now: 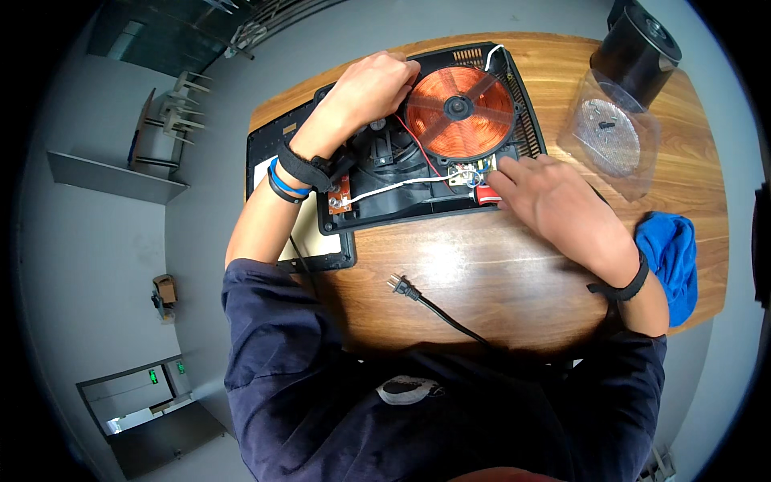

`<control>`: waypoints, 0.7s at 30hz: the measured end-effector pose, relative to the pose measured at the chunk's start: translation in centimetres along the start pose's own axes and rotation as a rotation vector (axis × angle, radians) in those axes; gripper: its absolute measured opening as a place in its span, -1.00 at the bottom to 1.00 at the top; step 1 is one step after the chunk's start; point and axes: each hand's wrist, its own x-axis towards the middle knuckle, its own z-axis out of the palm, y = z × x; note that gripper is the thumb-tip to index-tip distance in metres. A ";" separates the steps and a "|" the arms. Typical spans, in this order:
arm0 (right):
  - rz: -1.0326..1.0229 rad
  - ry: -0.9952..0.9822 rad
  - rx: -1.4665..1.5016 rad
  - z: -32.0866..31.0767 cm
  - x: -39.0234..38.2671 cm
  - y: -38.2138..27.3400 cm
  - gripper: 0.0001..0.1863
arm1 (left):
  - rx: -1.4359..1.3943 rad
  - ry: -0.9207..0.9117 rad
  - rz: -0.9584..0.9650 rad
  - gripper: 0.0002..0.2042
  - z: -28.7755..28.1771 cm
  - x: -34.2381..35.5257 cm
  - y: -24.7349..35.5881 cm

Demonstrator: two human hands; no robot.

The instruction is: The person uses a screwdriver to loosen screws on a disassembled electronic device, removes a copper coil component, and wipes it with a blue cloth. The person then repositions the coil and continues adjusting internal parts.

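Glossy wooden table (474,277), grey room (201,201)

Hands (546,191) near copper coil (477,111)

Head view, 1 of 1. Wide fisheye, left of 2 head-worn cameras set side by side; upright, unmirrored. Faces steeply down at close range, over the dark shirt (466,438) nearest the lens, to the wooden table (530,277) at mid-frame; rim black, rounded.
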 end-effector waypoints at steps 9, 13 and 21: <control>0.008 0.039 -0.003 0.2 0.0 -0.2 -0.80 | -0.085 0.089 -0.064 -0.83 -1.6 -1.4 1.0; 0.000 0.023 -0.023 0.4 -0.2 0.1 -0.76 | -0.317 -0.046 -0.160 -0.83 -4.5 -3.1 3.9; 0.122 0.193 0.479 -0.5 1.5 -0.7 -0.75 | -0.615 -0.013 0.114 -0.84 -6.3 -7.3 13.2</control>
